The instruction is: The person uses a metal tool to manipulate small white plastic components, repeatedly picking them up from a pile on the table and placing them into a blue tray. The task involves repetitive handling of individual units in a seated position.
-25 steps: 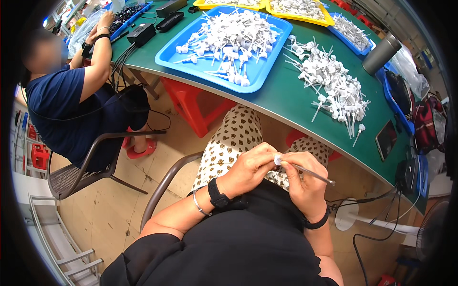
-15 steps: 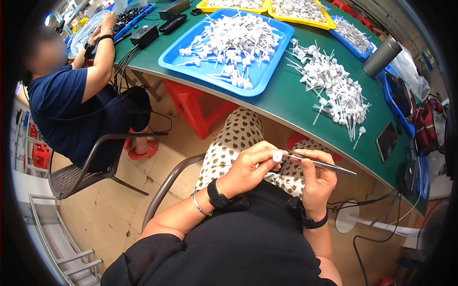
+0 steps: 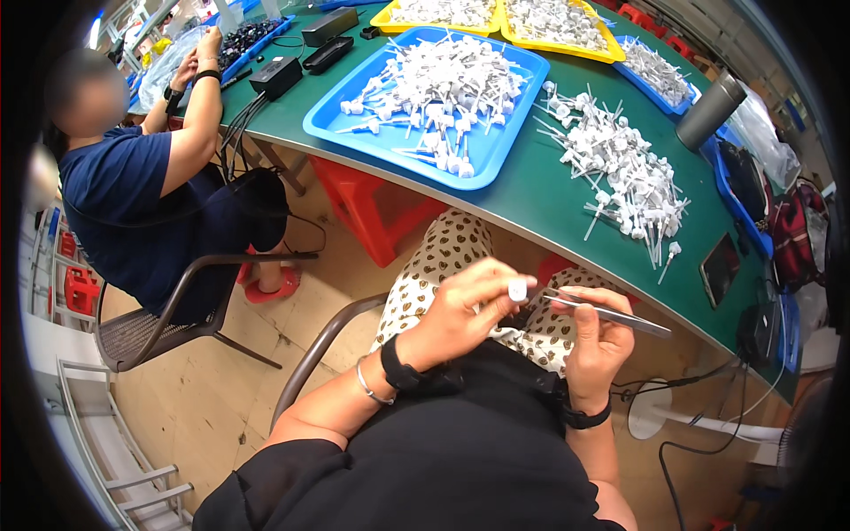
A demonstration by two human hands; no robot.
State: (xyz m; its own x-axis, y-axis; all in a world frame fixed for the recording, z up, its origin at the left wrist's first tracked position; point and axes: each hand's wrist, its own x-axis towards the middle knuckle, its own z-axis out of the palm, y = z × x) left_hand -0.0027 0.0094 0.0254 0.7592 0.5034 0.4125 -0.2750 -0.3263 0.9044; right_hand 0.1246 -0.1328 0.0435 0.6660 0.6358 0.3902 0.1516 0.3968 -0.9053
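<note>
Over my lap, my left hand (image 3: pixel 460 310) pinches a small white plastic part with a round cap (image 3: pixel 517 289) between thumb and fingers. To its right, my right hand (image 3: pixel 595 341) grips metal tweezers (image 3: pixel 633 322). The tweezers' tips point left toward the white part and stand a little apart from each other, with a small gap between them and the part. Whether anything tiny sits between the tips, I cannot tell. On the table beyond lies a loose pile of white capped parts with thin stems (image 3: pixel 620 168).
A blue tray (image 3: pixel 332 133) heaped with similar white parts stands near the table edge. Yellow trays (image 3: pixel 611 55) lie behind it. A grey bottle (image 3: pixel 711 109) and a phone (image 3: pixel 719 270) are at the right. At left, a co-worker (image 3: pixel 133 186) sits with raised hands.
My right hand has drawn slightly right with the tweezers, and their tips have parted and come away from the white part. My left hand keeps its pinch. The whole view has shifted slightly.
</note>
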